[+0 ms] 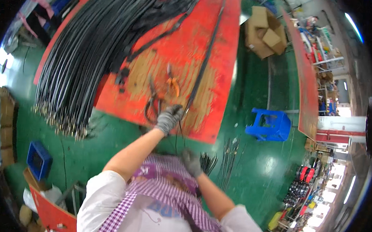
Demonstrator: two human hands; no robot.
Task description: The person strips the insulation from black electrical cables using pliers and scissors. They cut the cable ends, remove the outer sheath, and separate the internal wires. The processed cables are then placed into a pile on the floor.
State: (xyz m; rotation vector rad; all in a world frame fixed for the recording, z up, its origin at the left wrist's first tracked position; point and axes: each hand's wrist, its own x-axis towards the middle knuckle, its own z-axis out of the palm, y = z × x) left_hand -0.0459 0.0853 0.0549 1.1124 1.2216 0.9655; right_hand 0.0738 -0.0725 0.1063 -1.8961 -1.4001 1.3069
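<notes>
My left hand (169, 119), in a grey glove, is closed at the table's near edge around a thin black cable. Beside it lies the near end of a long black strip (204, 61) that runs away up the table. My right hand (191, 162), also gloved, is low in front of my apron and smeared by motion; its fingers cannot be made out. Thin dark strands hang between the two hands. Black-handled scissors (153, 105) lie just left of my left hand, with orange-handled pliers (173, 85) a little beyond.
A thick bundle of black cables (78, 65) with metal ends overhangs the left side of the red table (215, 100). More cables (229, 157) hang at lower right. A blue stool (270, 124), a cardboard box (262, 34) and a blue crate (38, 160) stand around.
</notes>
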